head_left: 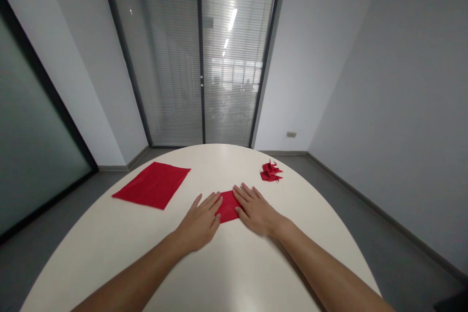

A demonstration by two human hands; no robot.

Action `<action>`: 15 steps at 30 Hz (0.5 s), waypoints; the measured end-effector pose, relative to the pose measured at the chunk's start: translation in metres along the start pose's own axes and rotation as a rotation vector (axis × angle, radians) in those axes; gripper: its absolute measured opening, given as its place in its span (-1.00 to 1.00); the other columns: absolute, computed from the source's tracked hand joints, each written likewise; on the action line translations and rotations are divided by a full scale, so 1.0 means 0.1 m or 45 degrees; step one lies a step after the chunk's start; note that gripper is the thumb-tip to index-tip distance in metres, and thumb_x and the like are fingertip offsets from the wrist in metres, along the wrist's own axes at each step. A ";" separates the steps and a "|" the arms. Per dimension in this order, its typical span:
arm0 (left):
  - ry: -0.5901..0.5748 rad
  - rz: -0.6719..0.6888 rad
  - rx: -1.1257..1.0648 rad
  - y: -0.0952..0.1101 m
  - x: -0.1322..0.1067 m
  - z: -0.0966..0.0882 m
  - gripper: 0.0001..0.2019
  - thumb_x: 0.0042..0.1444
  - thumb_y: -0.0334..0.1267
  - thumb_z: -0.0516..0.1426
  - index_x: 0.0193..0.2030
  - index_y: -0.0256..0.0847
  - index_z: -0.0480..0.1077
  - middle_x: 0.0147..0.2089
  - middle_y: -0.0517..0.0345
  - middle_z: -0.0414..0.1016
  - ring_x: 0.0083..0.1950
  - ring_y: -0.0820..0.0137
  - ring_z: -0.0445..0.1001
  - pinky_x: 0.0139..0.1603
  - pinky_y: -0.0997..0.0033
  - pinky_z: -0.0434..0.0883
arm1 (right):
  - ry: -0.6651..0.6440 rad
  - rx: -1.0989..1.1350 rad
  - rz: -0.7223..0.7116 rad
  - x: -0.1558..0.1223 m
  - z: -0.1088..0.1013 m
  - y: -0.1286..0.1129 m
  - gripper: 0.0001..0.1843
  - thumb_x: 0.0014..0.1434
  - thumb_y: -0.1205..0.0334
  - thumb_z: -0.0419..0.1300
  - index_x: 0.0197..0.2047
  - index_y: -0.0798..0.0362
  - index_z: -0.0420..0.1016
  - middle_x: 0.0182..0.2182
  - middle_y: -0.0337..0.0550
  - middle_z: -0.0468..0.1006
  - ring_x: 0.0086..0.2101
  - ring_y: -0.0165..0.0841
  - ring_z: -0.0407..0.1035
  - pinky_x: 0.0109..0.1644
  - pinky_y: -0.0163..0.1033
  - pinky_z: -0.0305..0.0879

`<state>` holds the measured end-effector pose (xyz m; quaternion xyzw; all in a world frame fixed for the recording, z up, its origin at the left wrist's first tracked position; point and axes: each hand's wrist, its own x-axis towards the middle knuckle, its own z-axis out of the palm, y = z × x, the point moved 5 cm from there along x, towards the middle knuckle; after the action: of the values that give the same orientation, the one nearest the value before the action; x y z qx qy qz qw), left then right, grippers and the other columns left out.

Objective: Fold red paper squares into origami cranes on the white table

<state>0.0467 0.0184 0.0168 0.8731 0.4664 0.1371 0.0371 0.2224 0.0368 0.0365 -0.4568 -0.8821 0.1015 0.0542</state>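
A small folded piece of red paper (227,206) lies on the white round table (226,273) between my hands. My left hand (200,223) lies flat on the paper's left edge, fingers stretched out. My right hand (256,209) lies flat on its right edge, fingers spread and pointing away from me. Both hands press down on the paper and part of it is hidden under them.
A stack of flat red paper sheets (152,185) lies on the table to the far left. A small pile of folded red paper figures (271,172) sits at the far right. Beyond the table are glass doors with blinds (197,53) and grey walls.
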 end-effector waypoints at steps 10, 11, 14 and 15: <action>-0.046 -0.064 0.053 -0.06 0.03 0.07 -0.46 0.35 -0.27 -0.14 0.44 -0.29 0.08 0.50 -0.09 0.03 0.51 0.20 0.00 0.47 -0.08 -0.04 | -0.189 0.104 -0.058 -0.02 0.06 -0.14 -0.24 0.44 -0.11 -0.29 0.49 0.23 -0.20 0.45 0.08 -0.19 0.43 -0.11 -0.33 0.47 0.15 -0.33; -0.043 -0.095 0.071 -0.07 0.03 0.08 -0.46 0.34 -0.29 -0.14 0.44 -0.30 0.09 0.50 -0.09 0.03 0.51 0.19 0.00 0.47 -0.08 -0.04 | -0.195 0.102 -0.047 -0.02 0.06 -0.12 -0.25 0.44 -0.11 -0.30 0.49 0.24 -0.20 0.46 0.07 -0.20 0.43 -0.10 -0.34 0.47 0.14 -0.33; 0.017 -0.169 0.106 -0.09 0.04 0.04 -0.44 0.30 -0.31 -0.09 0.43 -0.37 0.11 0.49 -0.14 0.04 0.52 0.13 -0.03 0.47 -0.10 -0.04 | -0.188 0.102 -0.067 -0.01 0.07 -0.07 -0.25 0.44 -0.10 -0.27 0.50 0.22 -0.21 0.46 0.06 -0.21 0.43 -0.09 -0.35 0.48 0.14 -0.35; 0.051 -0.161 0.105 -0.08 0.04 0.02 -0.43 0.29 -0.31 -0.07 0.43 -0.38 0.10 0.49 -0.15 0.04 0.52 0.13 -0.05 0.47 -0.09 -0.05 | -0.180 0.103 -0.081 -0.01 0.08 -0.06 -0.24 0.43 -0.11 -0.24 0.50 0.21 -0.21 0.46 0.06 -0.21 0.43 -0.09 -0.36 0.48 0.14 -0.36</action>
<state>0.0425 0.0264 0.0139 0.8398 0.5264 0.1328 0.0003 0.2172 0.0316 0.0304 -0.4178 -0.8929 0.1671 0.0134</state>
